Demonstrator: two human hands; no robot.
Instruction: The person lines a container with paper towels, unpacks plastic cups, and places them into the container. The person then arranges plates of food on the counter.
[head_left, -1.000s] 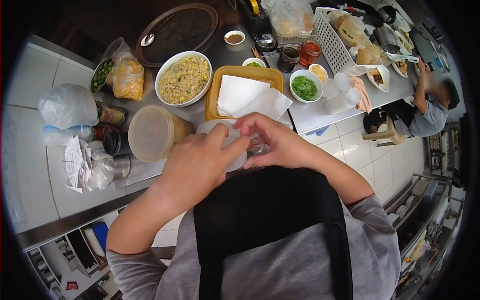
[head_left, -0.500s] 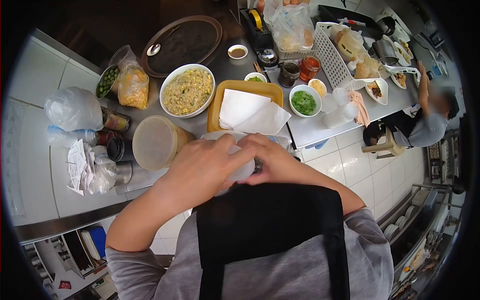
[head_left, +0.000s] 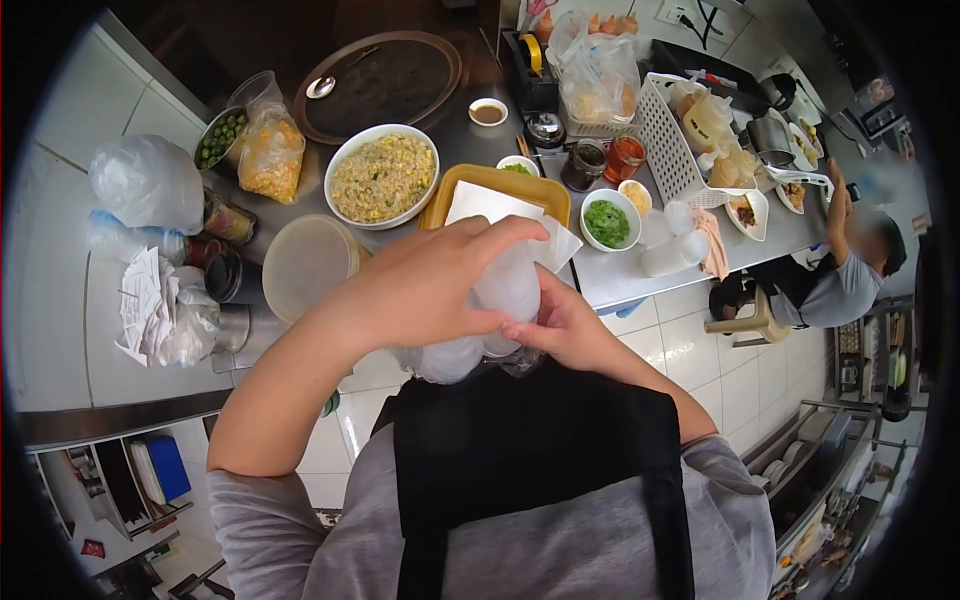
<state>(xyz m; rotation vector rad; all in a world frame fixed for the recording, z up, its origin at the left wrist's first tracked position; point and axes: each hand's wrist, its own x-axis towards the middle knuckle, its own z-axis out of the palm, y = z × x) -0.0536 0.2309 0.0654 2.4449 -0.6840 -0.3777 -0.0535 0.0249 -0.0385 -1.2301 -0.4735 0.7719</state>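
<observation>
A translucent plastic cup [head_left: 508,285] is between my two hands, just above the apron. My left hand [head_left: 440,275] wraps round its upper left side with thumb and fingers. Around its right and lower side my right hand [head_left: 560,322] is closed. More translucent plastic cups [head_left: 453,358] in a clear bag hang below my left hand. Behind my hands lies a yellow tray [head_left: 548,188] with white paper sheets [head_left: 480,203], partly covered by my left hand. The bowl of fried rice [head_left: 383,178] stands to the left of the tray.
A lidded tub [head_left: 310,268], bagged diced vegetables [head_left: 272,160] and receipts [head_left: 150,305] are at left. A round brown tray [head_left: 380,85] lies behind. Chopped greens [head_left: 606,223], sauce jars [head_left: 625,158] and a white basket [head_left: 665,130] are at right. Another person [head_left: 850,270] sits far right.
My left hand has risen with the translucent cup, which now shows clearly between my hands. The bagged cups below have come into view. The camera view has shifted slightly.
</observation>
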